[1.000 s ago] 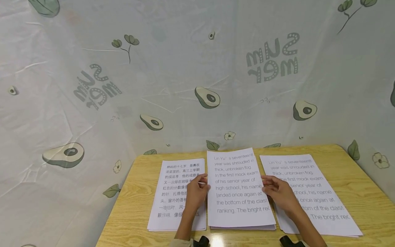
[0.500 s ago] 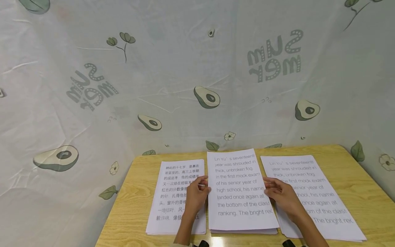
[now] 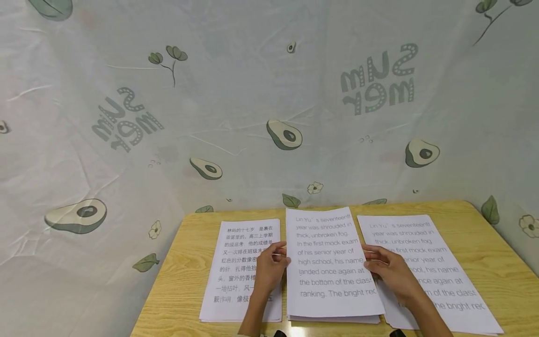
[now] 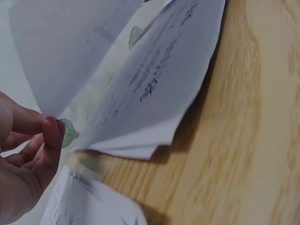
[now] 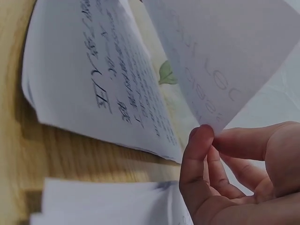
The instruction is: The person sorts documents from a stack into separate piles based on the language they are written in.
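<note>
A printed paper sheet [image 3: 328, 262] with English text is held up over the middle paper stack [image 3: 341, 319], which shows only along its near edge in the head view. My left hand [image 3: 270, 267] pinches the sheet's left edge between thumb and fingers. On the opposite edge, my right hand [image 3: 390, 270] pinches it the same way. Both wrist views show the raised sheet [image 5: 243, 56] well apart from the stack [image 5: 79, 65] below, whose top page bears Chinese print. Most of that stack is hidden by the sheet in the head view.
To the left lies a stack of Chinese-printed paper [image 3: 236, 262], partly under my left forearm. An English-printed stack [image 3: 438, 281] lies to the right, partly behind my right hand and forearm. All rest on a wooden table [image 3: 177, 281] against a patterned curtain [image 3: 252, 93].
The head view has shifted slightly. Both hands keep their pinch on the sheet, which stays over the middle stack with hardly any movement relative to the table.
</note>
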A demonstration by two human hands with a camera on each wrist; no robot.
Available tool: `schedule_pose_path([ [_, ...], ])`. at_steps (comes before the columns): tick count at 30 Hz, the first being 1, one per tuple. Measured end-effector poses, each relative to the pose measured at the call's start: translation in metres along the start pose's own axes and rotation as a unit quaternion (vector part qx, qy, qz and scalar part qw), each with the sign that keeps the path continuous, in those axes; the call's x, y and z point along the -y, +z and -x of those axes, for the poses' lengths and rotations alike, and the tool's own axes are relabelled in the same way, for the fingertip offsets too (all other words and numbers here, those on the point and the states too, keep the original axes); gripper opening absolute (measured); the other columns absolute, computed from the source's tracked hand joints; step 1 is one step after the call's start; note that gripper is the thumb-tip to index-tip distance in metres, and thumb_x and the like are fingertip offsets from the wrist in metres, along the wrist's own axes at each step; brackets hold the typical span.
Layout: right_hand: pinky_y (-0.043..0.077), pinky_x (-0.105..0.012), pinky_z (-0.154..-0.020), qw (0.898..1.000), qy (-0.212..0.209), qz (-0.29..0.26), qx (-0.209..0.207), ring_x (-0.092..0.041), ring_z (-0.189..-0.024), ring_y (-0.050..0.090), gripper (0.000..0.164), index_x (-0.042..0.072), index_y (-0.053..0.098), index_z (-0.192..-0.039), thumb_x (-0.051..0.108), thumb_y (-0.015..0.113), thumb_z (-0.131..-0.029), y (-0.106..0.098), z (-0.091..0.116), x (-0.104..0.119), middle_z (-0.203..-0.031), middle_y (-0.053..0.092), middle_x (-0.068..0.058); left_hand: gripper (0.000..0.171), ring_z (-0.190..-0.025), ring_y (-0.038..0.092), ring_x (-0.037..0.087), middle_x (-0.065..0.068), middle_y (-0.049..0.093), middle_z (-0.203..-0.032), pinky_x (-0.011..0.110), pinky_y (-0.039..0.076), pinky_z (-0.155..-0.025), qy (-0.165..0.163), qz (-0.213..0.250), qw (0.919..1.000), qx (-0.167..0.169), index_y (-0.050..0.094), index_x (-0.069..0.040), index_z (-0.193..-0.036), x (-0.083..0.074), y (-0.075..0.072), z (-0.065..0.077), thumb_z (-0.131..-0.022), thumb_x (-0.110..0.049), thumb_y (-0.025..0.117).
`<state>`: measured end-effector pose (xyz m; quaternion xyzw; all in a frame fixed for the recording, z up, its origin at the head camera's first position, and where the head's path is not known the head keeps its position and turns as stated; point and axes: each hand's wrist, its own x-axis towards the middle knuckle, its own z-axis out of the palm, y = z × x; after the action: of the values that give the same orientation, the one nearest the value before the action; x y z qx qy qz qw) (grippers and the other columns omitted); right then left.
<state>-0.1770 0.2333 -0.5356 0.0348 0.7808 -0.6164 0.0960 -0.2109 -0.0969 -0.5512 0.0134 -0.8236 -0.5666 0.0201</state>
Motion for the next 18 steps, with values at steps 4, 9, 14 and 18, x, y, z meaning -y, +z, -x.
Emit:
schedule_pose_path([
  [4,0.059,-0.02,-0.09,1.0,0.007,0.011,0.011,0.001,-0.108,0.067,0.063,-0.002,0.041,-0.161,0.018,0.066,-0.107,-0.009,0.0,-0.002,-0.151,0.056,-0.028,0.044,-0.086,0.069,0.01,0.007,0.073,-0.108,0.022,0.061,-0.066,-0.004,0.026,0.9996,-0.001,0.073,-0.004,-0.132,-0.003,0.006,0.001,-0.089,0.005,0.076],
  [9,0.058,-0.019,-0.09,1.0,0.003,0.016,0.008,0.005,-0.108,0.066,0.064,-0.002,0.04,-0.162,0.019,0.066,-0.107,-0.024,0.001,-0.008,-0.151,0.056,-0.028,0.044,-0.084,0.07,0.009,0.007,0.071,-0.108,0.024,0.062,-0.064,-0.012,0.059,0.9981,0.005,0.073,-0.005,-0.132,-0.011,0.019,0.001,-0.089,0.005,0.075],
  [14,0.058,-0.02,-0.088,1.0,-0.003,0.021,-0.001,0.005,-0.106,0.067,0.065,-0.004,0.041,-0.161,0.02,0.067,-0.107,-0.043,0.008,-0.013,-0.147,0.059,-0.027,0.044,-0.084,0.07,0.009,0.006,0.071,-0.108,0.023,0.062,-0.064,-0.015,0.074,0.997,0.018,0.073,-0.005,-0.132,-0.022,0.036,0.005,-0.09,0.006,0.075],
  [18,0.059,-0.02,-0.087,1.0,-0.003,0.026,-0.004,0.005,-0.105,0.066,0.066,-0.005,0.041,-0.161,0.021,0.067,-0.107,-0.058,0.011,-0.014,-0.146,0.06,-0.026,0.044,-0.083,0.069,0.008,0.005,0.07,-0.107,0.022,0.061,-0.063,-0.02,0.082,0.9962,0.019,0.074,-0.007,-0.132,-0.03,0.049,0.007,-0.09,0.007,0.075],
])
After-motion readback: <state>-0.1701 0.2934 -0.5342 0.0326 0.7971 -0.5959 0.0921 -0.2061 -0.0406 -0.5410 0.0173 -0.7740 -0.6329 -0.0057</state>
